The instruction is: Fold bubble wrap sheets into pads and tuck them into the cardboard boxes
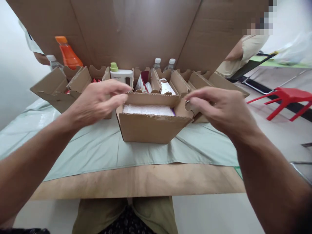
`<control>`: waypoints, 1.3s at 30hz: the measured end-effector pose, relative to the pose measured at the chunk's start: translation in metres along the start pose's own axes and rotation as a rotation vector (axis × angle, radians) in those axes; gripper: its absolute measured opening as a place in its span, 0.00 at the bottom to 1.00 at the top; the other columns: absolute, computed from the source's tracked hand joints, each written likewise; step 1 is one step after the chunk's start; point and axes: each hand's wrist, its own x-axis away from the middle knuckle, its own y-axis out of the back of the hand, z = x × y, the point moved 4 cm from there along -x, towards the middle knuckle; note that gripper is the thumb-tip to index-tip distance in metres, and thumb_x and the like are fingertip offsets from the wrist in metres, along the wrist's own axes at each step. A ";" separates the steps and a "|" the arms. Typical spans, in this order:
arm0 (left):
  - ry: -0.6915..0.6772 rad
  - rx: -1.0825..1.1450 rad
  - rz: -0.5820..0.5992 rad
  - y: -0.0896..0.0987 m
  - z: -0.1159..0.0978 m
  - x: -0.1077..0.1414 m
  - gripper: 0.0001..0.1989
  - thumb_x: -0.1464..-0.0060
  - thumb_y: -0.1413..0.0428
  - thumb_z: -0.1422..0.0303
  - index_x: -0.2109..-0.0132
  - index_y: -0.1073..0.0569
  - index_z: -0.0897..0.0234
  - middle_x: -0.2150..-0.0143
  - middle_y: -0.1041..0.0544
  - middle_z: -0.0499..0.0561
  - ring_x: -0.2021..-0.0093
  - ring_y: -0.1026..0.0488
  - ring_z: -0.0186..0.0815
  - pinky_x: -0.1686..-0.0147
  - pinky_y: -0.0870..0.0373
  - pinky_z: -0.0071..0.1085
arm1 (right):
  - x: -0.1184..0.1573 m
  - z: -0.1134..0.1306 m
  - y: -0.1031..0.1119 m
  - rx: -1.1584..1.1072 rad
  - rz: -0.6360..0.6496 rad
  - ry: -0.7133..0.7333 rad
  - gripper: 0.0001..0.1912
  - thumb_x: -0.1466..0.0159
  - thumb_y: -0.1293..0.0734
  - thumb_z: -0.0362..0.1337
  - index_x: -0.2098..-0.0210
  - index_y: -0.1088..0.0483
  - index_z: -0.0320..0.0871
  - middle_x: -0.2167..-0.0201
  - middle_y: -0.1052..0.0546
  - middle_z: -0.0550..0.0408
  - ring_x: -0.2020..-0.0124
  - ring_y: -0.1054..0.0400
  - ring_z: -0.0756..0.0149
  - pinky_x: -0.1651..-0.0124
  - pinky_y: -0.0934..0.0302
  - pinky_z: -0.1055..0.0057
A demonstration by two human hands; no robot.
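In front of me a small open cardboard box [151, 128] stands on the cloth-covered table. Inside it lies something wrapped in bubble wrap [148, 110], with a bit of purple at its right end. My left hand [101, 99] hovers at the box's upper left corner, thumb and fingers apart. Over the upper right edge is my right hand [214, 107], its fingers curved with a gap to the thumb. Whether its fingertips touch the cardboard I cannot tell. I see nothing held in either hand.
Behind stands a row of cardboard bins [180, 83] with packets and a white bottle with a green cap [121, 74]. An orange bottle [69, 55] and clear bottles [170, 65] stand farther back before a tall cardboard panel [136, 32]. A red stool [290, 96] and people are beyond.
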 end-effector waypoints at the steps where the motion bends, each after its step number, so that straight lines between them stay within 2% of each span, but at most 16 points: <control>1: 0.019 0.034 -0.076 0.004 0.011 0.019 0.17 0.36 0.42 0.58 0.47 0.19 0.61 0.49 0.17 0.50 0.48 0.21 0.42 0.41 0.25 0.39 | 0.019 -0.009 0.007 -0.019 -0.117 -0.046 0.08 0.32 0.31 0.39 0.60 0.18 0.46 0.64 0.16 0.54 0.65 0.24 0.62 0.59 0.31 0.64; 3: 0.116 0.124 -0.166 -0.002 0.039 0.056 0.27 0.39 0.39 0.56 0.36 0.26 0.60 0.41 0.20 0.54 0.43 0.21 0.45 0.38 0.26 0.44 | 0.054 -0.030 0.004 -0.094 -0.209 -0.143 0.12 0.35 0.28 0.44 0.54 0.20 0.46 0.58 0.16 0.49 0.61 0.22 0.59 0.56 0.28 0.61; 5: 0.193 0.179 -0.144 -0.028 0.064 0.080 0.42 0.44 0.36 0.52 0.27 0.38 0.59 0.30 0.30 0.62 0.36 0.26 0.52 0.37 0.26 0.52 | 0.076 -0.046 -0.021 -0.181 -0.126 -0.193 0.30 0.38 0.25 0.50 0.40 0.26 0.45 0.45 0.19 0.43 0.52 0.21 0.53 0.54 0.25 0.58; 6: 0.215 0.218 -0.119 -0.044 0.071 0.087 0.46 0.44 0.35 0.51 0.25 0.42 0.57 0.27 0.34 0.63 0.32 0.30 0.54 0.36 0.28 0.55 | 0.082 -0.051 -0.037 -0.226 -0.066 -0.204 0.38 0.39 0.25 0.54 0.35 0.31 0.45 0.40 0.23 0.40 0.48 0.22 0.51 0.52 0.25 0.56; 8: 0.224 0.307 -0.040 -0.076 0.074 0.089 0.47 0.44 0.36 0.50 0.24 0.44 0.56 0.23 0.40 0.64 0.28 0.35 0.56 0.34 0.30 0.55 | 0.085 -0.052 -0.070 -0.300 0.023 -0.216 0.45 0.39 0.26 0.59 0.30 0.37 0.45 0.35 0.27 0.38 0.41 0.26 0.48 0.46 0.26 0.51; 11: 0.219 0.429 0.000 -0.103 0.066 0.082 0.39 0.38 0.40 0.51 0.26 0.41 0.55 0.23 0.41 0.61 0.29 0.34 0.52 0.33 0.30 0.51 | 0.084 -0.047 -0.102 -0.392 0.012 -0.246 0.43 0.34 0.31 0.61 0.28 0.39 0.46 0.31 0.31 0.38 0.33 0.33 0.47 0.33 0.36 0.47; 13: 0.239 0.476 -0.040 -0.107 0.064 0.079 0.38 0.35 0.43 0.53 0.24 0.45 0.53 0.23 0.41 0.60 0.29 0.34 0.49 0.33 0.31 0.48 | 0.087 -0.047 -0.111 -0.434 -0.058 -0.277 0.44 0.33 0.32 0.60 0.26 0.43 0.46 0.29 0.35 0.39 0.30 0.37 0.48 0.29 0.40 0.47; 17: 0.255 0.510 -0.024 -0.108 0.070 0.083 0.36 0.34 0.44 0.55 0.24 0.45 0.50 0.23 0.39 0.58 0.28 0.35 0.48 0.33 0.30 0.47 | 0.101 -0.057 -0.126 -0.536 -0.083 -0.329 0.47 0.33 0.30 0.57 0.23 0.51 0.48 0.27 0.38 0.40 0.30 0.36 0.52 0.30 0.38 0.53; 22: 0.282 0.553 -0.036 -0.121 0.076 0.085 0.39 0.36 0.42 0.53 0.24 0.46 0.53 0.27 0.34 0.60 0.34 0.29 0.47 0.39 0.25 0.45 | 0.102 -0.059 -0.139 -0.618 -0.126 -0.357 0.51 0.36 0.28 0.59 0.23 0.51 0.48 0.28 0.35 0.41 0.31 0.36 0.54 0.29 0.40 0.55; 26: 0.244 0.584 -0.129 -0.128 0.072 0.093 0.40 0.36 0.42 0.53 0.23 0.46 0.57 0.31 0.30 0.60 0.35 0.29 0.47 0.37 0.28 0.44 | 0.100 -0.041 -0.133 -0.639 -0.151 -0.367 0.53 0.39 0.27 0.62 0.24 0.49 0.46 0.31 0.32 0.40 0.34 0.33 0.52 0.32 0.37 0.55; 28: 0.231 0.586 -0.177 -0.121 0.069 0.108 0.40 0.36 0.42 0.54 0.24 0.45 0.58 0.31 0.30 0.60 0.39 0.26 0.44 0.38 0.27 0.41 | 0.105 -0.023 -0.123 -0.631 -0.163 -0.348 0.54 0.40 0.26 0.62 0.24 0.47 0.46 0.30 0.33 0.41 0.32 0.34 0.49 0.31 0.37 0.54; 30: 0.220 0.562 -0.222 -0.102 0.063 0.129 0.39 0.35 0.41 0.55 0.23 0.46 0.56 0.30 0.30 0.58 0.44 0.24 0.41 0.42 0.26 0.37 | 0.110 0.003 -0.112 -0.617 -0.173 -0.305 0.52 0.40 0.26 0.61 0.25 0.45 0.48 0.27 0.36 0.43 0.30 0.38 0.47 0.29 0.40 0.51; 32: 0.193 0.510 -0.286 -0.070 0.054 0.148 0.40 0.34 0.40 0.57 0.23 0.47 0.54 0.30 0.31 0.57 0.44 0.24 0.39 0.42 0.26 0.35 | 0.109 0.034 -0.102 -0.632 -0.170 -0.252 0.50 0.38 0.26 0.60 0.25 0.45 0.51 0.26 0.38 0.45 0.29 0.39 0.46 0.28 0.41 0.49; 34: 0.136 0.459 -0.377 -0.028 0.041 0.156 0.41 0.35 0.39 0.59 0.23 0.48 0.52 0.29 0.31 0.55 0.41 0.26 0.39 0.41 0.26 0.34 | 0.093 0.066 -0.092 -0.682 -0.160 -0.177 0.47 0.36 0.27 0.60 0.25 0.44 0.52 0.27 0.37 0.46 0.31 0.37 0.47 0.30 0.39 0.50; 37: 0.001 0.400 -0.516 0.030 0.017 0.136 0.36 0.36 0.36 0.59 0.27 0.40 0.53 0.31 0.30 0.53 0.39 0.26 0.39 0.41 0.25 0.33 | 0.049 0.102 -0.072 -0.748 -0.178 0.005 0.38 0.34 0.29 0.60 0.32 0.36 0.50 0.37 0.28 0.48 0.37 0.32 0.52 0.33 0.35 0.52; 39: -0.103 0.400 -0.560 0.050 0.002 0.110 0.31 0.37 0.36 0.59 0.31 0.36 0.56 0.34 0.27 0.52 0.40 0.25 0.38 0.38 0.26 0.37 | 0.023 0.112 -0.055 -0.762 -0.234 0.115 0.32 0.34 0.29 0.60 0.37 0.31 0.50 0.44 0.23 0.50 0.40 0.29 0.54 0.35 0.33 0.54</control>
